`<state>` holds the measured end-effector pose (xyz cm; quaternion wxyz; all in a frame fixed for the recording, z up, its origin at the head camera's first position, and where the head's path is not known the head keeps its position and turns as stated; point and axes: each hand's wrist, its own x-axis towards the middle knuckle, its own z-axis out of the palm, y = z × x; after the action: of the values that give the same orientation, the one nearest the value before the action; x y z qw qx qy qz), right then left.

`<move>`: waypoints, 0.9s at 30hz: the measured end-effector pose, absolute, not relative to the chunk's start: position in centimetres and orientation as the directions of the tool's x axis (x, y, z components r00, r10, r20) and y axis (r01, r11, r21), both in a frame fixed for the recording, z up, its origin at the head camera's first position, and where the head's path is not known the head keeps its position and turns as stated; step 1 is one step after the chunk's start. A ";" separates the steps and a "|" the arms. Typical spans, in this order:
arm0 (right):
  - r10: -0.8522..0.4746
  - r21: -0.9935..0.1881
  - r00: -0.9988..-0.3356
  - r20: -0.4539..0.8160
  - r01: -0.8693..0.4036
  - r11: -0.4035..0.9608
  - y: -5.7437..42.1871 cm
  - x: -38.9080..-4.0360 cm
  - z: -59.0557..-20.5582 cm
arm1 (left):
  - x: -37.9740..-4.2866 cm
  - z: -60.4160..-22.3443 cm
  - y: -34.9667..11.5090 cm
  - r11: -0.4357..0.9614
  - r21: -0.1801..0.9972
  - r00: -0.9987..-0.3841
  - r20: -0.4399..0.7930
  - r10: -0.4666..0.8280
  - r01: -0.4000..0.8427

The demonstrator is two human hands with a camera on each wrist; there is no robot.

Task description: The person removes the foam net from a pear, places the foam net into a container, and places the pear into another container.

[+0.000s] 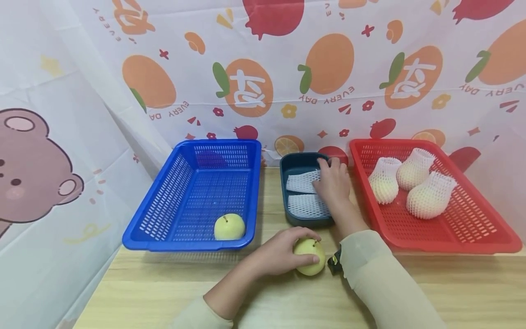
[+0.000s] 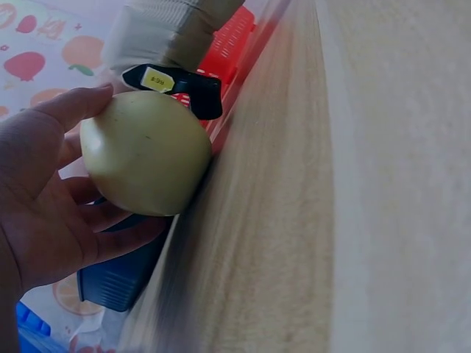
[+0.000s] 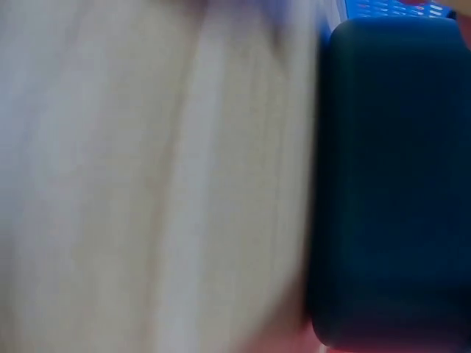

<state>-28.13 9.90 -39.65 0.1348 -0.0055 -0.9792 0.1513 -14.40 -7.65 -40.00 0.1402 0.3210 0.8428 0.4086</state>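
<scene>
My left hand [image 1: 283, 251] grips a round yellow-green pear [image 1: 311, 258], thumb and fingers around its sides, over the wooden table. In the left wrist view that pear [image 2: 147, 153] sits against the fingers, its stem hidden. My right hand [image 1: 334, 183] reaches over the right side of a dark teal box [image 1: 289, 160], its thumb and index finger apart. Between them lies the end of a flat white foam net [image 1: 302, 182]; a second foam net [image 1: 306, 206] lies nearer in the box. The right wrist view shows the box's outer wall [image 3: 397, 176], with the fingers mostly out of frame.
To the left stands a blue basket [image 1: 252, 192] with one bare pear [image 1: 230, 226] in its near right corner. A red basket [image 1: 380, 224] on the right holds three foam-wrapped fruits, one of them [image 1: 429, 196] nearest. Behind everything hangs a fruit-printed curtain [image 1: 283, 68].
</scene>
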 end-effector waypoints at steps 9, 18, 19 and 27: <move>-0.203 -0.293 -0.971 -0.122 -0.160 0.943 9.4 -27.9 -40.3 | -14.0 -40.3 -7.6 0.468 0.774 -0.757 0.022 0.654 0.427; -0.350 -0.296 -0.917 -0.193 -0.286 0.911 9.2 -27.2 -40.6 | -13.2 -40.3 -7.7 0.466 0.721 -0.731 0.081 0.678 0.512; -0.356 -0.297 -0.917 -0.182 -0.294 0.908 9.3 -27.0 -40.5 | -13.2 -40.3 -7.7 0.463 0.723 -0.731 0.084 0.677 0.512; -0.341 -0.375 -0.940 -0.005 -0.315 0.872 10.2 -25.3 -39.4 | -13.2 -40.4 -7.6 0.426 0.737 -0.732 0.136 0.668 0.525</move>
<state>-25.26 10.22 -39.36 -0.0356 0.1696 -0.9669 0.1875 -13.16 -7.59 -40.44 0.0888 0.3554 0.8396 0.4011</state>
